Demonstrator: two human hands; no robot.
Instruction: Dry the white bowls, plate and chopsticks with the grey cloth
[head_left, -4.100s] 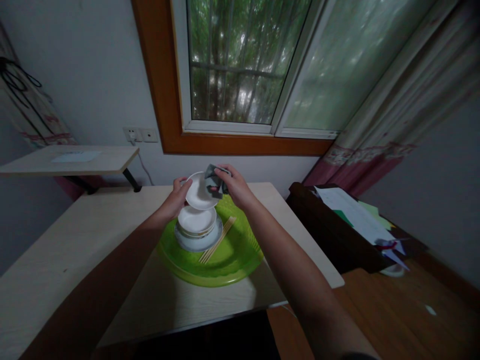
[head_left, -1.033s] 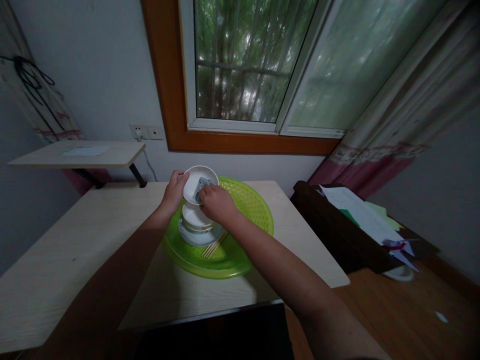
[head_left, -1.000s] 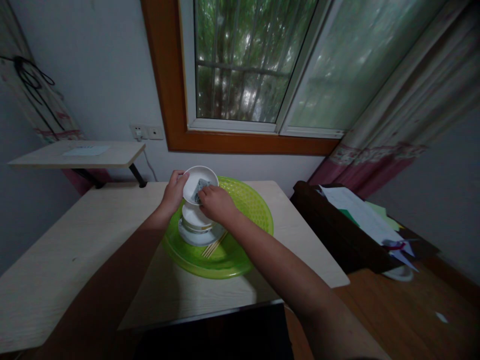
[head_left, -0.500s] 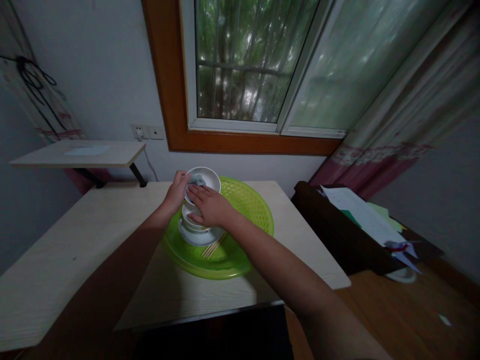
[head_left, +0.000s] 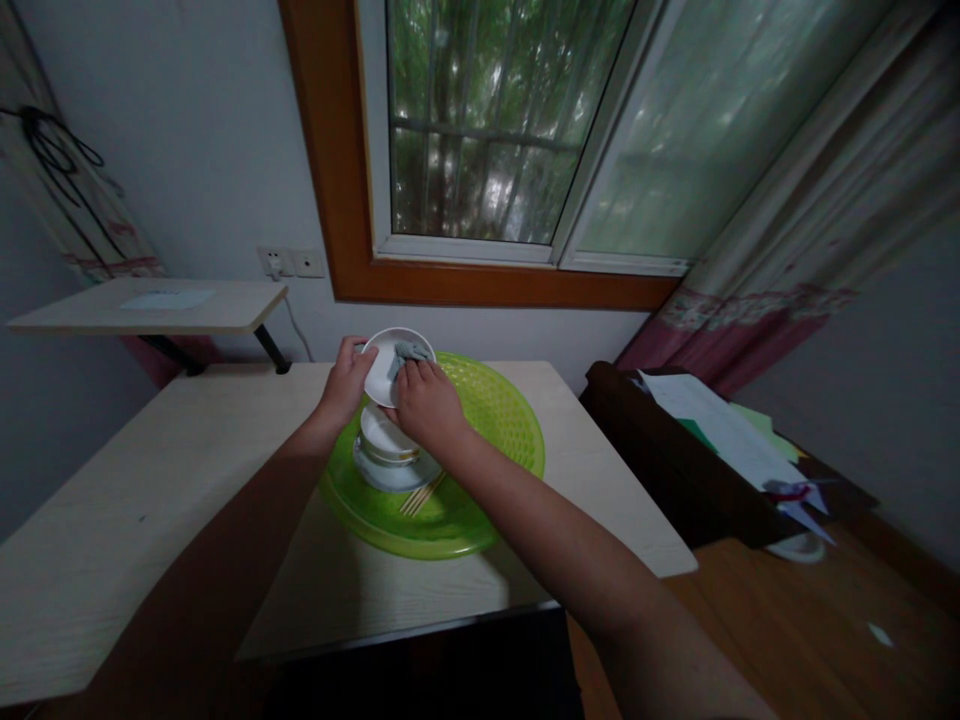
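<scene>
My left hand (head_left: pixel 347 378) grips the left rim of a white bowl (head_left: pixel 381 375), which is tilted so its inside faces me. A grey-green cloth (head_left: pixel 409 352) lies against the bowl's inner right side, pressed there by the fingers of my right hand (head_left: pixel 430 400). Below the raised bowl, a stack of white bowls (head_left: pixel 384 435) stands on a pale plate (head_left: pixel 375 474). Several light wooden chopsticks (head_left: pixel 420 497) lie just right of the plate. All of these rest in a round, bright green plastic basket (head_left: pixel 480 548).
The basket stands on a pale wooden table (head_left: pixel 172 480). A small raised shelf (head_left: pixel 150 310) with a paper on it is at the left. Dark furniture with papers (head_left: pixel 720 430) stands right of the table, and a window (head_left: pixel 510 130) is behind.
My right hand has moved with the cloth from the bowl's left and middle toward its right side. More of the bowl's inside shows now. My left hand keeps its hold.
</scene>
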